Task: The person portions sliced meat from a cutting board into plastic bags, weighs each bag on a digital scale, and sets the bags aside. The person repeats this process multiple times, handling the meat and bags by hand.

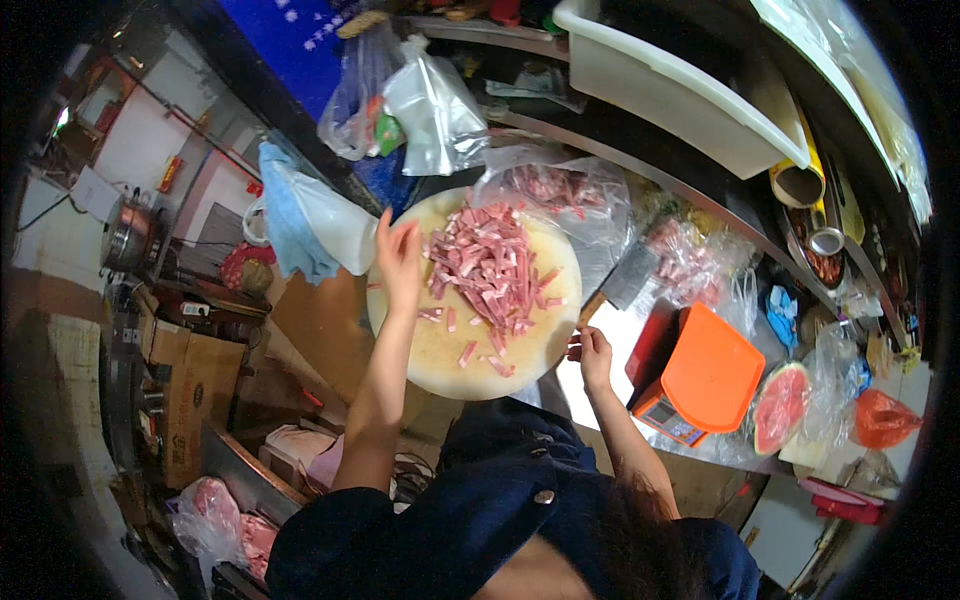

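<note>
A heap of cut meat strips (487, 262) lies on a round chopping board (439, 371), with a few loose strips near its front edge. My left hand (399, 259) is raised at the board's left side, beside a white plastic bag (349, 232), fingers apart and holding nothing that I can see. At the right edge of the board is my right hand (592, 356), its fingers partly curled near the wooden handle of a cleaver (630, 276); whether they touch the handle is unclear. The cleaver lies on the metal counter (574, 390), its blade pointing away from me.
Bagged meat (551, 187) sits behind the board. An orange-topped scale (709, 371), a cut watermelon (780, 409) and an orange bag (885, 418) stand to the right. A white tub (675, 82) is on the shelf above. A blue cloth (292, 214) hangs at the left.
</note>
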`<state>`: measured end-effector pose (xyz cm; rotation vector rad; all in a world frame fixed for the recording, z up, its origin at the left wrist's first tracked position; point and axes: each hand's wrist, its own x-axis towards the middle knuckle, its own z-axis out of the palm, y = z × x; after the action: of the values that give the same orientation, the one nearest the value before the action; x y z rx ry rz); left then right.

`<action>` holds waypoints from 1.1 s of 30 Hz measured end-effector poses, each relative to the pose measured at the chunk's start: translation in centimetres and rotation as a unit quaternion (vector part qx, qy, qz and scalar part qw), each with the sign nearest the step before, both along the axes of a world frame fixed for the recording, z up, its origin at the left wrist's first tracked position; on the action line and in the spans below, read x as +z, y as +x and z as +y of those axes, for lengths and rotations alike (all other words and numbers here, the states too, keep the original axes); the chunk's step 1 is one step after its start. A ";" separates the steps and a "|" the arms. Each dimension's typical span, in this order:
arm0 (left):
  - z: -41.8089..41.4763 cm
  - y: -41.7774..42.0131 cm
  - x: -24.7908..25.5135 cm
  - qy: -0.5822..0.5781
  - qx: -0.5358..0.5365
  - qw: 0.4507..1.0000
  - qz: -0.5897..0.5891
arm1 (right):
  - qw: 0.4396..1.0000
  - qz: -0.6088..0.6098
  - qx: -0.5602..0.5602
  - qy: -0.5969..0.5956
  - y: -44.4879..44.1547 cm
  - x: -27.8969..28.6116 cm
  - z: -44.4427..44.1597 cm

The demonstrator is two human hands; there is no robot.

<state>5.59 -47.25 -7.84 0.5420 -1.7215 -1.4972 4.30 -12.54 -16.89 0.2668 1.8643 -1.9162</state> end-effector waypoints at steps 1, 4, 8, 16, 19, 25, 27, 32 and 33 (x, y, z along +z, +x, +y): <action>-1.1 -2.8 0.0 -0.040 0.007 0.998 0.045 | 0.999 0.029 0.034 0.019 0.1 0.2 -0.5; -3.1 -10.0 0.7 -0.294 0.212 0.930 -0.061 | 0.990 0.104 0.100 0.005 0.9 1.1 -1.8; -2.3 -13.4 1.9 -0.209 0.219 0.936 -0.178 | 0.985 0.139 0.089 0.051 2.9 3.6 -1.3; 1.0 -2.4 -0.5 -0.170 0.030 0.980 -0.094 | 0.978 0.111 0.051 0.168 7.0 0.4 6.8; 5.6 4.0 -0.6 -0.118 -0.129 0.978 -0.118 | 0.982 0.118 0.074 0.131 7.2 0.3 6.2; 13.5 11.1 10.7 0.349 -0.233 0.907 0.020 | 0.952 0.265 0.146 0.041 2.8 5.3 -1.5; 12.7 11.7 11.1 0.354 -0.192 0.915 -0.024 | 0.921 0.312 0.234 -0.001 0.9 8.2 -2.3; 8.4 12.4 7.2 0.208 -0.198 0.939 -0.187 | 0.895 0.159 0.399 -0.124 0.1 11.1 -2.6; 8.3 12.2 6.3 0.219 -0.193 0.934 -0.204 | 0.919 0.061 0.354 -0.165 0.0 10.9 -2.5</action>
<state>17.75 -38.99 -1.49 0.8266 -1.8822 -2.2027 4.26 -15.07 -6.02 -0.5738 1.3835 -1.6883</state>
